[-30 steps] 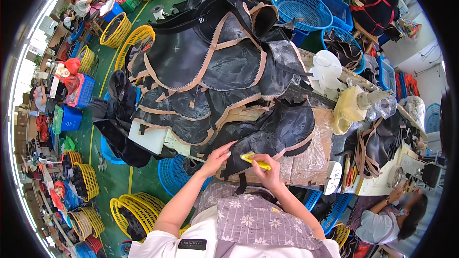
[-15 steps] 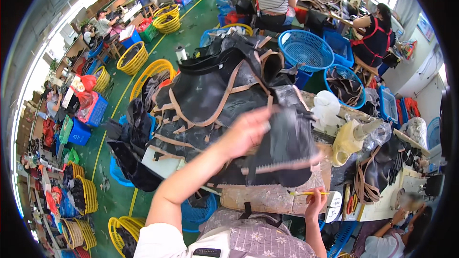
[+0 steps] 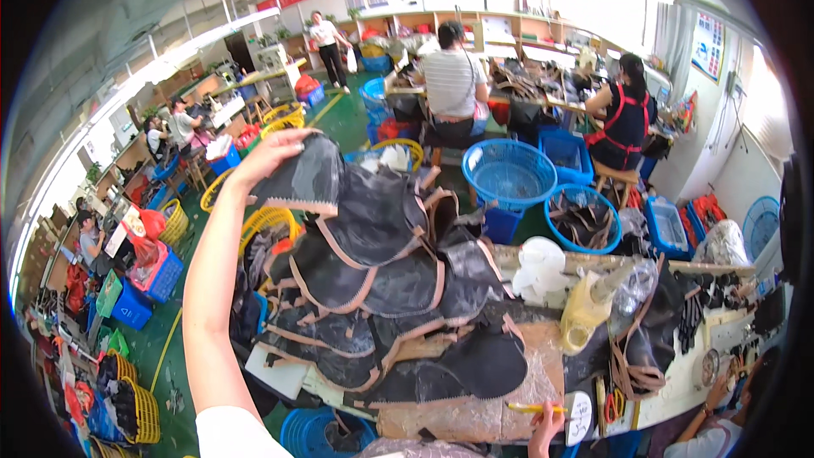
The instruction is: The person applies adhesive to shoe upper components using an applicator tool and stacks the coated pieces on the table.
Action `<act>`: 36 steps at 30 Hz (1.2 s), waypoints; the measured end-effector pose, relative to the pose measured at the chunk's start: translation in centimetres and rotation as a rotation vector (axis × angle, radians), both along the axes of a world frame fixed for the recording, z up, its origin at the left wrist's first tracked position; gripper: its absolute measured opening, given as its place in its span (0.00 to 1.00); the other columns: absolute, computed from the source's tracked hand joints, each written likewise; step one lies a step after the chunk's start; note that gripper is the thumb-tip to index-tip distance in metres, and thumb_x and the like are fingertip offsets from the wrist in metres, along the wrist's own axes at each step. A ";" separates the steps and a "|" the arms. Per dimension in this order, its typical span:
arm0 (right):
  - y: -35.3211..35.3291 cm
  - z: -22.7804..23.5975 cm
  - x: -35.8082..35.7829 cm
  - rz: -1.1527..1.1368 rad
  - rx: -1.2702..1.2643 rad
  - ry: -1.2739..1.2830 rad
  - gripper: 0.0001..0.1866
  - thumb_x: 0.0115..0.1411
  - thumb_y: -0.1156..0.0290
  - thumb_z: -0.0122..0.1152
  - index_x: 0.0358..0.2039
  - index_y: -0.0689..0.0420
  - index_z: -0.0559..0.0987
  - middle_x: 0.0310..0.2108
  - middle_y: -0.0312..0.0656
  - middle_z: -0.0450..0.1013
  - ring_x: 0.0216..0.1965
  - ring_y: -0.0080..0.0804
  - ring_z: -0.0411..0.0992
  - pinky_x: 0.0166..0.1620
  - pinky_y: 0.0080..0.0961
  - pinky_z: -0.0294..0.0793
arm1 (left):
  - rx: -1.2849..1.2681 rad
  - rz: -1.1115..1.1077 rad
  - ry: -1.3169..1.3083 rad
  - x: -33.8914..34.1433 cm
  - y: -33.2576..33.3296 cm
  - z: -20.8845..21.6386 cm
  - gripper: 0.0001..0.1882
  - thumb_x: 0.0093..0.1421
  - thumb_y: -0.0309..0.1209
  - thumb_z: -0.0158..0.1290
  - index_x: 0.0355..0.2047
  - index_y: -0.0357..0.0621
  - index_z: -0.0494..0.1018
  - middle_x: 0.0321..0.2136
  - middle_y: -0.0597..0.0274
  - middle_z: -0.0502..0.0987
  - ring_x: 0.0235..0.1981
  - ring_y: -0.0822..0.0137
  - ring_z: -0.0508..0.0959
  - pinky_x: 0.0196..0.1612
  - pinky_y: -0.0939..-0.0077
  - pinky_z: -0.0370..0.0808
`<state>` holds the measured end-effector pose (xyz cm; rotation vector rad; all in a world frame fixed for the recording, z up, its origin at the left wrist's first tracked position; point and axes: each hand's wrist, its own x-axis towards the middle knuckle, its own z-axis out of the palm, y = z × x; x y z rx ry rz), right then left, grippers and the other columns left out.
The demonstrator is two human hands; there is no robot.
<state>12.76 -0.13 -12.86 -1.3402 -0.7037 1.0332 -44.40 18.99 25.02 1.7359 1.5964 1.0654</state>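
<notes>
My left hand (image 3: 273,155) is stretched far out to the left, its fingers closed on the edge of a black leather piece (image 3: 307,176) with a tan zigzag border. That piece is raised over the far left of a spread pile of similar black leather pieces (image 3: 373,284), which overlap in rows on the table. At the near edge, my right hand (image 3: 547,429) grips a thin yellow-handled brush (image 3: 527,408), held level. One black piece (image 3: 479,360) lies nearest the plastic-covered board (image 3: 475,420) in front of me.
On the right stand a yellow plastic jug (image 3: 583,326), white translucent plastic (image 3: 540,270) and orange-handled scissors (image 3: 614,407). A white oval piece (image 3: 579,417) lies by my right hand. Blue baskets (image 3: 509,174) stand behind the table, yellow baskets (image 3: 267,227) at left. Co-workers sit farther off.
My left hand has swung from the middle of the table to the far left, carrying the leather piece. The view has tilted upward. My right hand still holds the brush.
</notes>
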 end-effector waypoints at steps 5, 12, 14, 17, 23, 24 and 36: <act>-0.8 -1.3 1.3 -0.036 0.055 0.003 0.19 0.60 0.66 0.58 0.13 0.55 0.67 0.11 0.37 0.62 0.12 0.22 0.59 0.18 0.23 0.60 | 0.192 -0.140 0.047 0.7 4.1 4.6 0.23 0.58 0.29 0.49 0.55 0.40 0.65 0.49 0.65 0.72 0.48 0.74 0.71 0.52 0.80 0.65; 2.0 0.0 -0.6 0.054 -0.052 -0.173 0.11 0.58 0.63 0.58 0.28 0.58 0.75 0.16 0.31 0.67 0.16 0.17 0.64 0.19 0.17 0.62 | 0.327 0.087 0.216 -10.1 5.0 3.2 0.26 0.59 0.37 0.47 0.55 0.37 0.64 0.54 0.52 0.67 0.57 0.61 0.63 0.58 0.71 0.58; 2.4 0.1 -0.4 0.042 -0.055 -0.123 0.10 0.58 0.64 0.59 0.28 0.58 0.75 0.17 0.31 0.69 0.17 0.16 0.65 0.20 0.17 0.63 | 0.239 0.178 0.325 -11.9 4.1 -0.2 0.25 0.60 0.37 0.47 0.54 0.36 0.65 0.53 0.51 0.68 0.55 0.59 0.65 0.56 0.69 0.60; 2.7 0.7 1.7 -0.023 -0.050 -0.213 0.10 0.58 0.65 0.59 0.27 0.58 0.75 0.17 0.33 0.69 0.17 0.17 0.65 0.21 0.18 0.64 | 0.148 0.246 0.436 -11.2 4.5 -4.7 0.23 0.60 0.38 0.47 0.52 0.36 0.67 0.50 0.49 0.69 0.51 0.57 0.67 0.54 0.67 0.63; 11.0 0.9 7.4 -0.361 0.134 -0.638 0.09 0.57 0.67 0.60 0.29 0.60 0.75 0.21 0.40 0.72 0.20 0.21 0.68 0.24 0.21 0.66 | 0.180 0.452 0.614 -5.8 -0.1 -9.4 0.22 0.62 0.40 0.46 0.49 0.35 0.69 0.46 0.45 0.72 0.45 0.51 0.72 0.48 0.61 0.68; 12.6 1.8 7.6 -0.339 0.134 -0.668 0.09 0.57 0.66 0.60 0.29 0.60 0.75 0.23 0.41 0.73 0.21 0.26 0.70 0.25 0.24 0.68 | 0.265 0.511 0.640 -3.8 -1.1 -10.2 0.22 0.62 0.40 0.46 0.48 0.34 0.70 0.45 0.44 0.72 0.44 0.50 0.73 0.47 0.61 0.68; 18.9 0.2 9.3 -0.035 -0.159 -0.995 0.17 0.55 0.56 0.57 0.30 0.59 0.76 0.29 0.48 0.75 0.32 0.49 0.73 0.34 0.38 0.72 | -0.211 -0.302 0.343 28.3 -12.1 -34.3 0.28 0.58 0.31 0.48 0.59 0.38 0.59 0.59 0.49 0.59 0.61 0.53 0.59 0.62 0.65 0.54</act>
